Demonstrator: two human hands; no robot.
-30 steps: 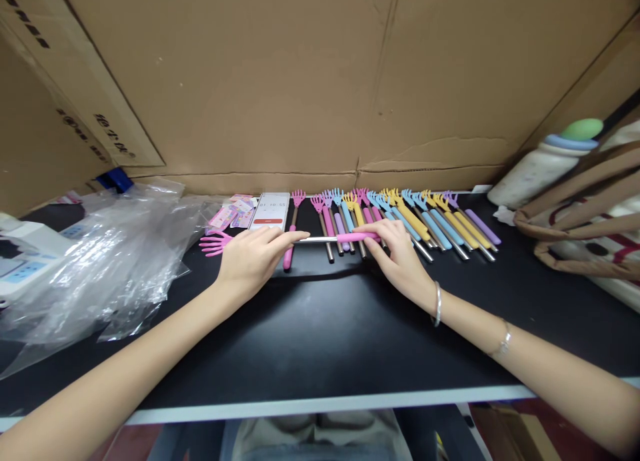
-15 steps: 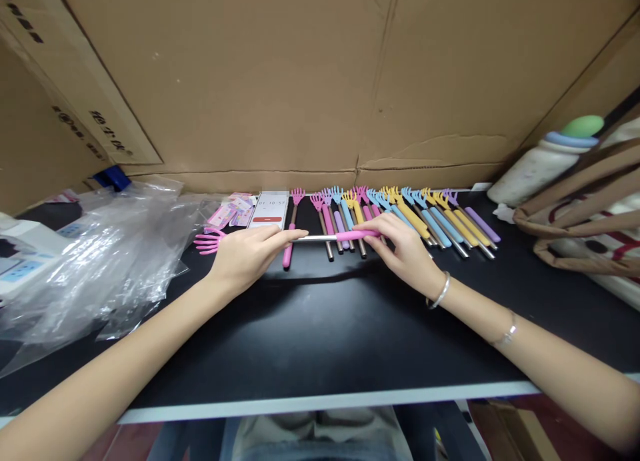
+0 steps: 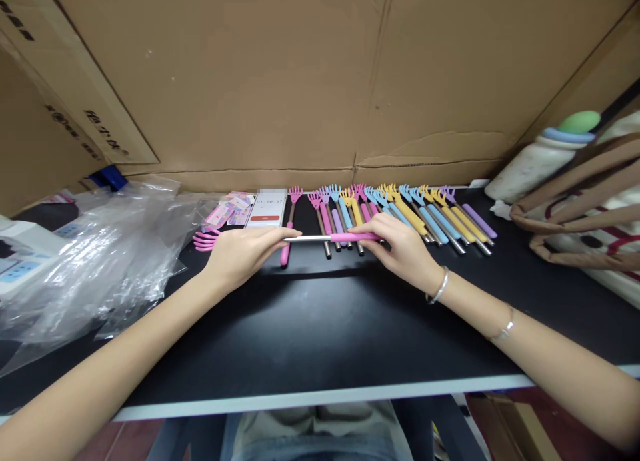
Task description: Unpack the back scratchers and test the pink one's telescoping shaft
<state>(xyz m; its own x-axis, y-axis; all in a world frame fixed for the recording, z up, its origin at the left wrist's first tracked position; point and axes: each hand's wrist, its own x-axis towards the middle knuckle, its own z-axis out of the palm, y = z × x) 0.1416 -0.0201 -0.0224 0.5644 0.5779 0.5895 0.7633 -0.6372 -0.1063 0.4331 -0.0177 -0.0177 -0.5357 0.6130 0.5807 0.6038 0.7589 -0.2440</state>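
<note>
A pink back scratcher with a silver shaft is held level above the black table, between both hands. My left hand is closed around its claw end; the pink claw fingers stick out to the left of it. On the pink grip at the other end, my right hand is closed, with a bracelet at the wrist. Behind the held one, a pink back scratcher lies on the table, partly crossed by the shaft. Farther right lies a row of several pink, blue, yellow and purple back scratchers, partly hidden by my right hand.
Clear plastic bags are heaped at the left, beside a white power strip. A phone showing a timer stands by pink printed cards. At right are a white bottle and a bag with brown handles. Cardboard walls the back.
Both hands keep hold of the back scratcher at its two ends. The whole view has shifted slightly; nothing has been let go or picked up.
</note>
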